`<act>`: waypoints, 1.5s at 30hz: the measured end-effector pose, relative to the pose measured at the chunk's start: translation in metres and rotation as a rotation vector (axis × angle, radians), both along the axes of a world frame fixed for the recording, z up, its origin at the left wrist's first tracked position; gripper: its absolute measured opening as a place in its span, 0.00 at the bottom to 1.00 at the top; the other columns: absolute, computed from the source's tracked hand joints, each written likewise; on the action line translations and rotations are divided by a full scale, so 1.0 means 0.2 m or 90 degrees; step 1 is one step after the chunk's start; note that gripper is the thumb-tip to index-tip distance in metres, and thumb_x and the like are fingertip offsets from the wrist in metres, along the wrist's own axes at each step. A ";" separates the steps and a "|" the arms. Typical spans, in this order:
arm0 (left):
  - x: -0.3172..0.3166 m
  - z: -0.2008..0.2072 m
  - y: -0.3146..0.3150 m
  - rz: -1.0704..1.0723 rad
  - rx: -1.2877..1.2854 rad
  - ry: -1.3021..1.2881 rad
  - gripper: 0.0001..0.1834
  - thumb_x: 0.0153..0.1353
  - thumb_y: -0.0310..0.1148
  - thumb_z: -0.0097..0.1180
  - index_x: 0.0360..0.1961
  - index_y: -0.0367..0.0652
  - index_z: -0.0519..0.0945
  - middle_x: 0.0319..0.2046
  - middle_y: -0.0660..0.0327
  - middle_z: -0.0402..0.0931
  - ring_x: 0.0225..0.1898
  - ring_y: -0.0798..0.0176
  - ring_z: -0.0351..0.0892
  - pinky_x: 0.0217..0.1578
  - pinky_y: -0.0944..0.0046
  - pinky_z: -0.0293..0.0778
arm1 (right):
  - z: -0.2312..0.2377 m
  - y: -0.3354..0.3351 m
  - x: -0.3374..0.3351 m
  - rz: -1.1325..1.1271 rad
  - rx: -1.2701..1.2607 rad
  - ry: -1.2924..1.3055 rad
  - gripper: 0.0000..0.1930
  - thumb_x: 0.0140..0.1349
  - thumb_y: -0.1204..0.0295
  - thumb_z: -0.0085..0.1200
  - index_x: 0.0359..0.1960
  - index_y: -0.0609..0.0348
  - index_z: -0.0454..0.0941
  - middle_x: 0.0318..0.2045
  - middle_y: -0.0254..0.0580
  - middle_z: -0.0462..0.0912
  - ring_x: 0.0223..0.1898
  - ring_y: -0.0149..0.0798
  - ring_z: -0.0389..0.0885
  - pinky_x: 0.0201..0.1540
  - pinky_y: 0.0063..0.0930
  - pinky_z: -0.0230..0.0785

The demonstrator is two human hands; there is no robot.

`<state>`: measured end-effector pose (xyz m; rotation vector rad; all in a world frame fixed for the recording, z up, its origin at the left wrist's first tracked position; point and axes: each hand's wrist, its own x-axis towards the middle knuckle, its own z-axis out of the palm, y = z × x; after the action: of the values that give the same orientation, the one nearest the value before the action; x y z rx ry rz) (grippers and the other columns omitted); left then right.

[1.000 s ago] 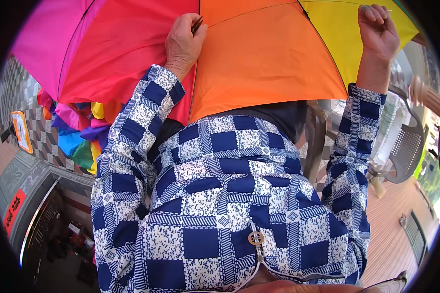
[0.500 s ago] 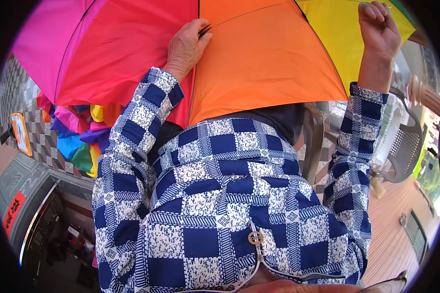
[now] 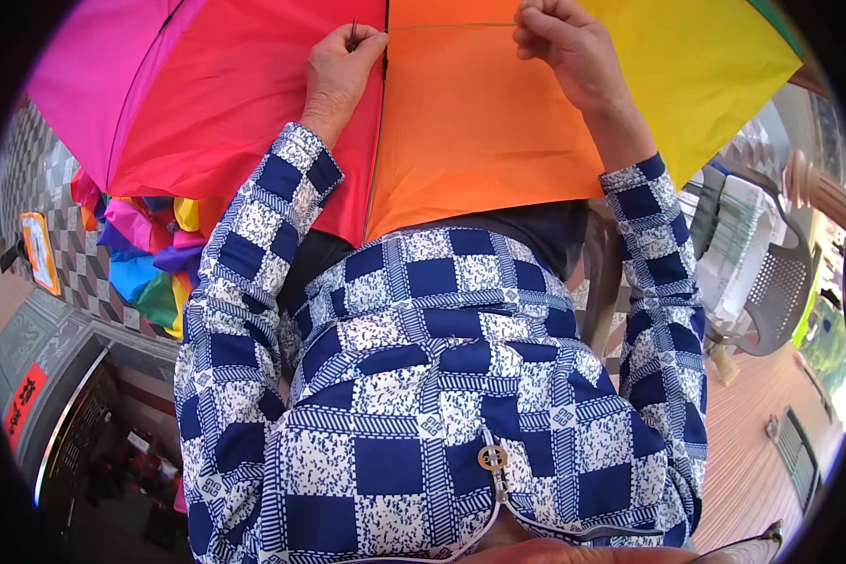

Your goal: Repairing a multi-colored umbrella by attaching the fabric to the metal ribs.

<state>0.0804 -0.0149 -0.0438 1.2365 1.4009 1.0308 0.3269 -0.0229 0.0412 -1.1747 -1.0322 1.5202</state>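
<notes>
An umbrella canopy (image 3: 484, 141) with pink, red, orange and yellow panels spreads over my lap, its underside and dark ribs facing me. My left hand (image 3: 343, 75) is closed at the red panel, beside the rib between red and orange. From its fingers stick the two thin points of a small dark tool (image 3: 352, 38); the rest of it is hidden in the hand. A thin thread (image 3: 451, 25) runs nearly level across the orange panel from that rib. Its right end is pinched in my right hand (image 3: 569, 52), which hangs in front of the orange panel.
A heap of multicoloured cloth (image 3: 150, 258) lies on the tiled floor at the left, near an orange-framed board (image 3: 39, 254). To the right stands a grey plastic chair (image 3: 780, 291) with a pale bundle (image 3: 738, 249) on it. A chair arm (image 3: 600, 273) rises beside me.
My right hand has come left and inward, from the yellow panel to the orange one, still holding the thread. The left hand has shifted slightly left, away from the rib; its tool now points upward.
</notes>
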 end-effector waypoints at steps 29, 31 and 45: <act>0.00 0.05 0.00 0.003 -0.027 -0.099 0.05 0.56 0.32 0.59 0.30 0.44 0.78 0.17 0.74 0.65 0.17 0.81 0.59 0.18 0.79 0.57 | -0.44 0.07 -0.40 0.118 -0.047 -0.131 0.11 0.57 0.73 0.53 0.41 0.60 0.76 0.24 0.29 0.76 0.22 0.21 0.72 0.25 0.17 0.67; 0.00 0.07 0.01 0.011 -0.037 -0.099 0.05 0.57 0.33 0.58 0.30 0.44 0.78 0.17 0.74 0.65 0.17 0.81 0.59 0.18 0.79 0.56 | -0.45 0.05 -0.42 0.152 0.010 -0.156 0.12 0.56 0.73 0.53 0.42 0.61 0.76 0.25 0.29 0.76 0.23 0.21 0.72 0.25 0.17 0.66; 0.07 0.12 0.00 -0.039 0.085 -0.043 0.03 0.55 0.25 0.56 0.26 0.42 0.74 0.21 0.73 0.67 0.22 0.79 0.63 0.24 0.78 0.62 | -0.58 0.10 -0.42 0.100 0.273 -0.189 0.03 0.59 0.72 0.49 0.32 0.57 0.72 0.22 0.31 0.72 0.22 0.26 0.72 0.25 0.20 0.66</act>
<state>0.0937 -0.0153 -0.0200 1.3215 1.2517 1.1279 0.2429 -0.0022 -0.0756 -1.0454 -1.5926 1.1741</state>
